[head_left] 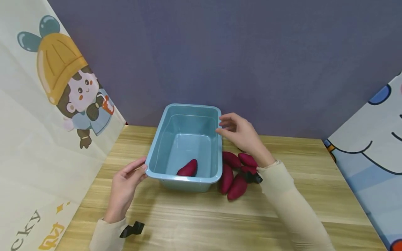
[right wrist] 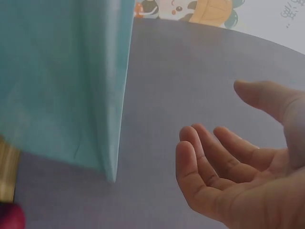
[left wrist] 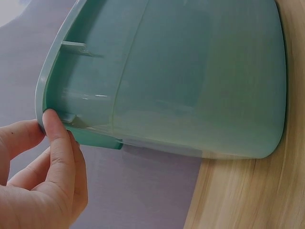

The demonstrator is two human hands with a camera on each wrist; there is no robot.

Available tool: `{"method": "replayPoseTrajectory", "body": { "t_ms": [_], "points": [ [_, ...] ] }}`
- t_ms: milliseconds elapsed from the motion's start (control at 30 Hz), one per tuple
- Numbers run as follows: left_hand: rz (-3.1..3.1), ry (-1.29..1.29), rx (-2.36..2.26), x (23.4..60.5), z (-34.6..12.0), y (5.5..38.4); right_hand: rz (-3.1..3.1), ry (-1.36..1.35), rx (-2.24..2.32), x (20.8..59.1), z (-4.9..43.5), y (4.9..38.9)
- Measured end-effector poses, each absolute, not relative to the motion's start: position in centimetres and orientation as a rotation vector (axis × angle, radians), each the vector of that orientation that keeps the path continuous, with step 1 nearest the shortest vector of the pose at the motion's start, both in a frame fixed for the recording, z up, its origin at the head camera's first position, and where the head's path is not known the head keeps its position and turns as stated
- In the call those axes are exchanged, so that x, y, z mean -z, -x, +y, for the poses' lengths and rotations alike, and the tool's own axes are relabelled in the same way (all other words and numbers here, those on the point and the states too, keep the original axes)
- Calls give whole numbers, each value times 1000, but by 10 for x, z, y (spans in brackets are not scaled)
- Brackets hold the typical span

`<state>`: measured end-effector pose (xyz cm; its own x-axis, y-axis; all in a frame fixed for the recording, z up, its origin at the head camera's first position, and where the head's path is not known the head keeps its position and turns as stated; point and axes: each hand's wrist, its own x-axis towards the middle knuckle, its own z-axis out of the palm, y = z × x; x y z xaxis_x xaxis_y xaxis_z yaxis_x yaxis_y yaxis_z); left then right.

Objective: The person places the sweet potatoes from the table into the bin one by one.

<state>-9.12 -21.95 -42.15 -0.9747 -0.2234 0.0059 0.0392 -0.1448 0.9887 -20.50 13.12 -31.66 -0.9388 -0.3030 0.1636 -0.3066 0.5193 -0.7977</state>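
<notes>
A light blue plastic bin point(head_left: 191, 148) stands on the wooden table, with one dark red sweet potato point(head_left: 189, 168) lying inside near its front wall. My left hand point(head_left: 125, 184) pinches the bin's rim at the front left corner; in the left wrist view, thumb and index finger point(left wrist: 59, 148) meet across the rim. Beside the right rim, my right hand point(head_left: 242, 136) hovers with thumb and fingers spread apart and nothing between them. A gap shows between its fingers point(right wrist: 190, 167) and the bin wall in the right wrist view. Several more sweet potatoes point(head_left: 237, 188) lie against the bin's right side, partly under the right wrist.
A grey-purple wall panel point(head_left: 226, 62) rises behind the bin. Cartoon-printed curtains point(head_left: 28, 115) flank the wooden table point(head_left: 188, 223) on both sides. A black strap piece point(head_left: 133, 230) sits at the left wrist, and another point(head_left: 253, 177) at the right.
</notes>
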Motion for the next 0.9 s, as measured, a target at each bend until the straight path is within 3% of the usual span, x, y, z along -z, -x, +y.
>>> {"method": "replayPoseTrajectory", "body": {
  "t_ms": [533,900],
  "points": [
    [-1928,-218,2288,423,-221,90,-2627,-573,-1397,378,218,157],
    [-1905,-247,2278,423,-219,91,-2676,-452,-1379,429,270,151]
  ]
}}
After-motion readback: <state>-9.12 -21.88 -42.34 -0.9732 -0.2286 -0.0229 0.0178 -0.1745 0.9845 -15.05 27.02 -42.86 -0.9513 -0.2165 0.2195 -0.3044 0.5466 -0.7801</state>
